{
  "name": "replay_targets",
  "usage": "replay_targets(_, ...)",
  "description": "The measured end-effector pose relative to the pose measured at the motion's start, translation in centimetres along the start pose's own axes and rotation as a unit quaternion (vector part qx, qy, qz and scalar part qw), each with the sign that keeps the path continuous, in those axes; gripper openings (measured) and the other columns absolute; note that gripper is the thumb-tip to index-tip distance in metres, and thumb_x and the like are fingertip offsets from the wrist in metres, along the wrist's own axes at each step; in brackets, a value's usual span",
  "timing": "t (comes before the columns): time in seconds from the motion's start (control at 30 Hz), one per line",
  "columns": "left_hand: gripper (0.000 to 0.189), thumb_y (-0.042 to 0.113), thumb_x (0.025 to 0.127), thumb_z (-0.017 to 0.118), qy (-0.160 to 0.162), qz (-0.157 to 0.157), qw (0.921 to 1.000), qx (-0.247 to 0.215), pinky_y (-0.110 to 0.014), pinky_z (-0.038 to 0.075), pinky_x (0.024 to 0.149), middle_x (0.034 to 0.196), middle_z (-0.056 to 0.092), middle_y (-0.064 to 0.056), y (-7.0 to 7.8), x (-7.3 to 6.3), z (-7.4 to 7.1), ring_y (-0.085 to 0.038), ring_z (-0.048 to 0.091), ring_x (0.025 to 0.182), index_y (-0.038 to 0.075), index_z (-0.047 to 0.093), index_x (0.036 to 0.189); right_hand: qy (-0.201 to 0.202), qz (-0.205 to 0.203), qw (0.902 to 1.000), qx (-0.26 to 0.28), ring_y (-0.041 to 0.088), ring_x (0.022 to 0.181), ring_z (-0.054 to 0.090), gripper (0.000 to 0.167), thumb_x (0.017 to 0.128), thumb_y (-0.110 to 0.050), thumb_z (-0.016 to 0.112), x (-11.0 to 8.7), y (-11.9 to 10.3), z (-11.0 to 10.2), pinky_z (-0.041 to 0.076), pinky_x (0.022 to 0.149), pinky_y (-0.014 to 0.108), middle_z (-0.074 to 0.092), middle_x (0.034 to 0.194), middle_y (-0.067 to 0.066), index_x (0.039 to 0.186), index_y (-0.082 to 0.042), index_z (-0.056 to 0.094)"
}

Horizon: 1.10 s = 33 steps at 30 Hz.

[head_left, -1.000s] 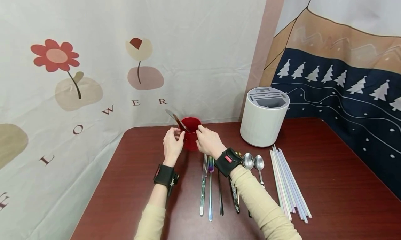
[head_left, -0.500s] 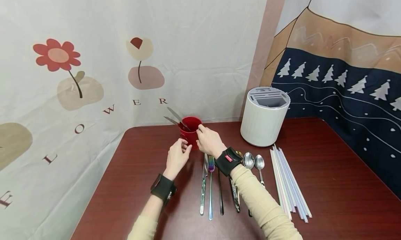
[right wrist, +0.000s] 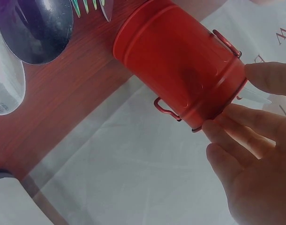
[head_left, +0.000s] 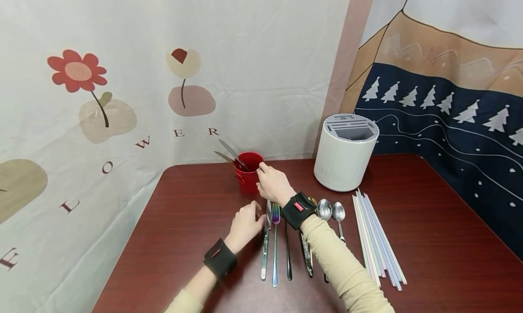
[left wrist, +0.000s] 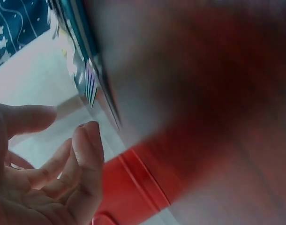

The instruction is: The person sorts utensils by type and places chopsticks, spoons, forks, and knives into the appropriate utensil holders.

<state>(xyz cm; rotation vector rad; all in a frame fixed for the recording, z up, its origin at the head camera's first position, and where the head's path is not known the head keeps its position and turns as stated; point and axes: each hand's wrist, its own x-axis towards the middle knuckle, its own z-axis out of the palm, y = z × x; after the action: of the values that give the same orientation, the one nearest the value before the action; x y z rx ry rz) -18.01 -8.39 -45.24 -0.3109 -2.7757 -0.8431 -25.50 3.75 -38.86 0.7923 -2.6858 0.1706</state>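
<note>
A red metal bucket [head_left: 246,181] with small side handles [right wrist: 167,110] stands at the back of the table, two knives [head_left: 229,148] leaning out of it to the left. My right hand [head_left: 274,184] pinches the bucket's rim between thumb and fingers. My left hand [head_left: 246,224] is beside the upper part of a table knife [head_left: 265,247], thumb and fingers apart in the left wrist view. Right of that knife lie a rainbow fork [head_left: 275,245] and a slim dark handle [head_left: 288,258]; my right wrist hides the upper end of that piece.
Farther right, partly under my right forearm, are spoons [head_left: 338,213] and another patterned handle [head_left: 307,258]. Several pale chopsticks [head_left: 377,240] lie beyond them. A white utensil holder [head_left: 345,161] with a slotted grey top stands at the back right. Printed cloth [head_left: 261,67] hangs behind the table.
My left hand has left the bucket and the knives in it, moving down and right to the knife on the table. My right hand stays at the rim.
</note>
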Motion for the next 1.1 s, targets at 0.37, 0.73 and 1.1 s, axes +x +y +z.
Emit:
replay_targets(0.37,0.021,0.019,0.079,0.071,-0.08,-0.027,0.9949,0.056,-0.038,0.046,0.047,0.065,0.058,-0.009,0.9,-1.2,1.0,-0.032,0.064,0.062,0.006,0.055,0.078,0.001,0.0,1.0,0.001,0.024,0.097,0.064,0.035,0.087,-0.021,0.065,0.0,0.0,0.1,0.057,0.082,0.035,0.058,0.119,0.011,0.115,0.0,0.064)
replay_targets(0.73,0.025,0.018,0.075,0.074,-0.094,-0.032,0.9927,0.067,-0.043,0.051,0.049,0.065,0.061,-0.014,2.0,-1.5,1.3,-0.033,0.064,0.06,0.003,0.055,0.069,-0.002,0.003,1.0,-0.002,0.023,0.097,0.064,0.035,0.087,-0.022,0.065,0.0,0.0,0.0,0.057,0.083,0.035,0.059,0.119,0.011,0.115,-0.001,0.064)
replay_targets(1.1,0.044,0.016,0.077,0.072,-0.14,-0.08,0.9867,-0.016,-0.027,0.037,0.04,0.044,0.039,0.003,1.8,-1.0,0.4,-0.014,0.047,0.041,0.014,0.041,0.046,-0.01,0.003,0.9999,-0.003,0.023,0.099,0.064,0.037,0.087,-0.023,0.065,0.1,0.0,0.2,0.057,0.084,0.035,0.058,0.122,0.012,0.117,-0.001,0.063)
